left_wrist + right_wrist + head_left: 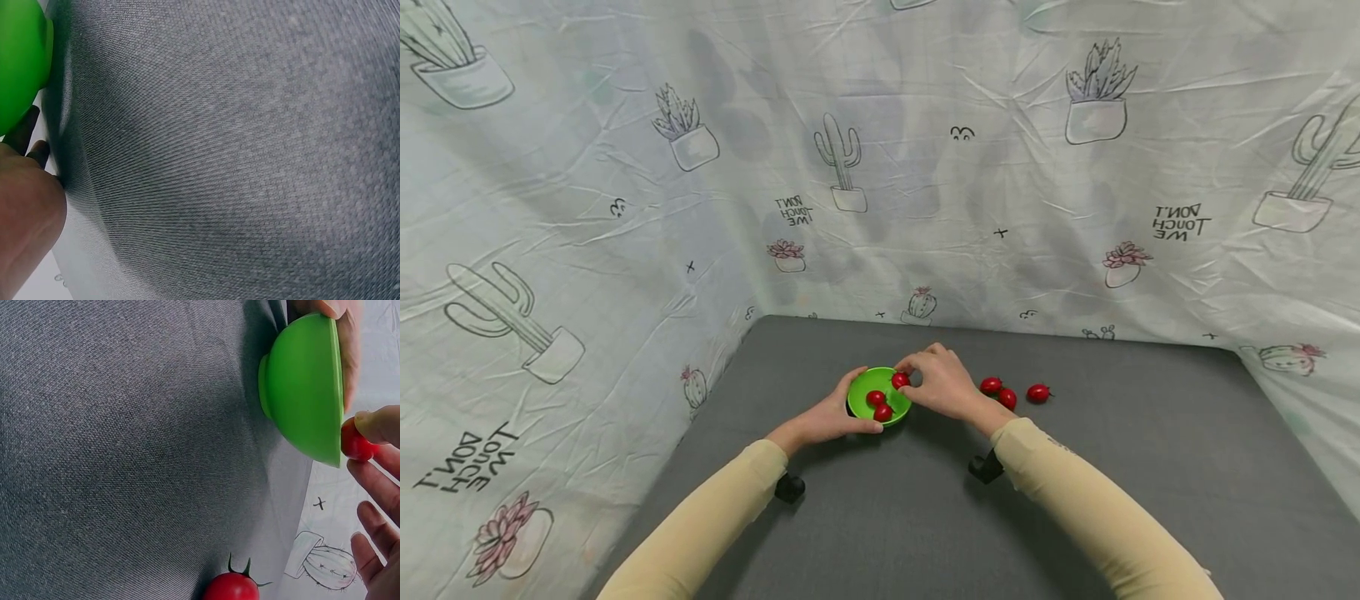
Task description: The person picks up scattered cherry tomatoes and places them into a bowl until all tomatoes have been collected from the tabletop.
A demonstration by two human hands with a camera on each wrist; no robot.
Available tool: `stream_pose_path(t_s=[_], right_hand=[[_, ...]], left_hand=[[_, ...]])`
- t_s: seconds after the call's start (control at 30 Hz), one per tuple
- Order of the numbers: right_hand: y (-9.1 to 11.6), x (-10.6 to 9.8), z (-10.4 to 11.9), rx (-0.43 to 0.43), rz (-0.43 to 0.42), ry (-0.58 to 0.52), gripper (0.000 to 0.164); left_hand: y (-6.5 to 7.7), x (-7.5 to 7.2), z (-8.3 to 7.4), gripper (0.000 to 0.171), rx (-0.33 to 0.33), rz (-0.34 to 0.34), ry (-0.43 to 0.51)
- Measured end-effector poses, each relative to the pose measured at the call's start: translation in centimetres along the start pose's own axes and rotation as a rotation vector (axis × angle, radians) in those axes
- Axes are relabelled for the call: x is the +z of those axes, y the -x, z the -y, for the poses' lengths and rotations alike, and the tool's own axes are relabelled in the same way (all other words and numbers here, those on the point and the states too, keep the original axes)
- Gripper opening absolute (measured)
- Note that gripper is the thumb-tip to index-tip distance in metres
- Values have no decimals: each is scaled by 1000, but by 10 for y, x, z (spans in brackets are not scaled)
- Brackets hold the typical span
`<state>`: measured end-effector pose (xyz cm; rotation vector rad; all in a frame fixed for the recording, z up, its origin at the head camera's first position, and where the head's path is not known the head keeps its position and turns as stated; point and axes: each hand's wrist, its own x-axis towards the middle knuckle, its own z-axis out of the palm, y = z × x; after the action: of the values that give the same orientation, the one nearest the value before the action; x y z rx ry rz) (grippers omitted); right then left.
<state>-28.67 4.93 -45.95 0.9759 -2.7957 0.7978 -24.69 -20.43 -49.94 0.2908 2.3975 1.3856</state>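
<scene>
A small red tomato point(900, 380) is pinched between the thumb and fingertips point(379, 425) of the right hand point(946, 386), right at the far rim of a green bowl point(867, 387). In the right wrist view the tomato sits just past the bowl's edge, touching the thumb, while the remaining fingers are spread loosely below it, clear of the fruit.

Two more red tomatoes point(879, 405) lie inside the bowl, close together, on the near side of the pinching fingers. The left hand point(835, 417) holds the bowl from its near left side, thumb curled along the front rim and fingers wrapped round the outer wall; in the left wrist view only the heel of this hand and a slice of the bowl show.

Just beyond the right hand's knuckles, three loose tomatoes point(1007, 394) lie on the grey worktop point(1150, 450), two touching and one slightly apart. Both forearms wear beige sleeves point(1097, 517). A pale cloth printed with cacti point(842, 162) walls the worktop on the far and lateral sides.
</scene>
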Motion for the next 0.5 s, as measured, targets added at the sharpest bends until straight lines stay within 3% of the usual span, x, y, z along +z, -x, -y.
stream_pose_path(t_s=[0.5], right_hand=[[-2, 6, 1, -9, 6, 47, 32]], left_hand=[[0, 1, -1, 105, 7, 10, 14]])
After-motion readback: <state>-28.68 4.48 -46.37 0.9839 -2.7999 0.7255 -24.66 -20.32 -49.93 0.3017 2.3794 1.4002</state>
